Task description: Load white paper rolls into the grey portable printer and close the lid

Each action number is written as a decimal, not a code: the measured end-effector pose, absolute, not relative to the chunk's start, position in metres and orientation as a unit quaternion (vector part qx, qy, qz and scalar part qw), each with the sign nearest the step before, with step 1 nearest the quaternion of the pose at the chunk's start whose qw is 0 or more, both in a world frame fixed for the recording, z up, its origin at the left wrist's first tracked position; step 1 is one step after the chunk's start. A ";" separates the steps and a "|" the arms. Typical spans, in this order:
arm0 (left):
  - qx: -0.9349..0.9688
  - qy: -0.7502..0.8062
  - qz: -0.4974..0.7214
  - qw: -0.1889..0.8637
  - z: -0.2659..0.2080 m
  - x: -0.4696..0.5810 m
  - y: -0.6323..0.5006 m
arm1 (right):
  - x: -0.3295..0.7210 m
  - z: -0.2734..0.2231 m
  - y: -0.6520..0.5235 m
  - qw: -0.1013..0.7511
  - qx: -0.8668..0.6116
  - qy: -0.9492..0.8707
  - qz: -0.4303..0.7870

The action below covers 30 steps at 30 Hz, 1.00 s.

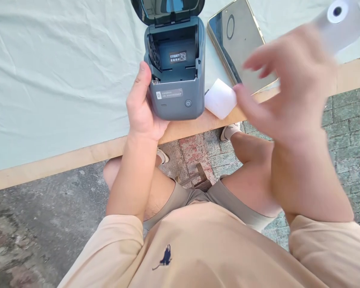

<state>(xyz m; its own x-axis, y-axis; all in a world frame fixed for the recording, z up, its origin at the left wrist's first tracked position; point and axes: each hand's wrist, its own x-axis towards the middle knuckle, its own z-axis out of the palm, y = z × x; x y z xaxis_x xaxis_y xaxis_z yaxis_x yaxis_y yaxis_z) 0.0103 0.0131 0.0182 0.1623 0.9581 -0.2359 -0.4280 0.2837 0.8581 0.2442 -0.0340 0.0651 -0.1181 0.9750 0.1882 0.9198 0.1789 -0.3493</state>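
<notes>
Half done, at a guess: lid (168,10) already swung up and back, bay (175,56) bare, roll (219,98) not yet dropped in.

Printer (177,100) standing at the near edge of the table (78,156), partly on the pale cloth (48,80), front face and power button toward the wearer. Steadied by the left hand (142,108), wrapped round the left side, thumb up along the front corner, remaining fingers hidden behind the body.

Inside the bay: nothing but a small printed sticker on the back wall and ribbed guides at the left side (no paper, no core, as far as can be seen).

Roll lying just right of the printer, on bare wood at the near edge, white and apparently full. Right hand (288,88) raised above it, blurred, fingers spread and loosely curled, gripping nothing clearly; thumb tip very close to the roll, contact impossible to judge through the blur.

Left to do, judging from this: roll seated in the bay, paper end led out, lid shut.

Also on the table: phone (237,40), screen up and dark, beyond the roll and right of the printer. Near the far right corner, a translucent piece (340,20) with a dark-centred white ring, too blurred to identify or to say whether held.
</notes>
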 end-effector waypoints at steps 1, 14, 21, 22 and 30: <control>0.332 0.401 0.503 0.690 0.018 0.010 0.013 | 0.229 0.066 -0.035 0.121 -0.601 -0.789 0.044; 0.321 0.417 0.504 0.684 0.019 0.012 0.011 | 0.207 0.072 -0.026 0.206 -0.660 -0.691 0.213; 0.324 0.420 0.507 0.680 0.020 0.010 0.011 | 0.219 0.066 -0.002 0.495 -0.557 -0.333 0.578; 0.324 0.421 0.506 0.679 0.021 0.011 0.011 | 0.217 0.065 -0.001 0.496 -0.554 -0.320 0.587; 0.329 0.397 0.503 0.694 0.025 0.012 0.010 | 0.194 0.065 -0.001 0.556 -0.521 -0.385 0.520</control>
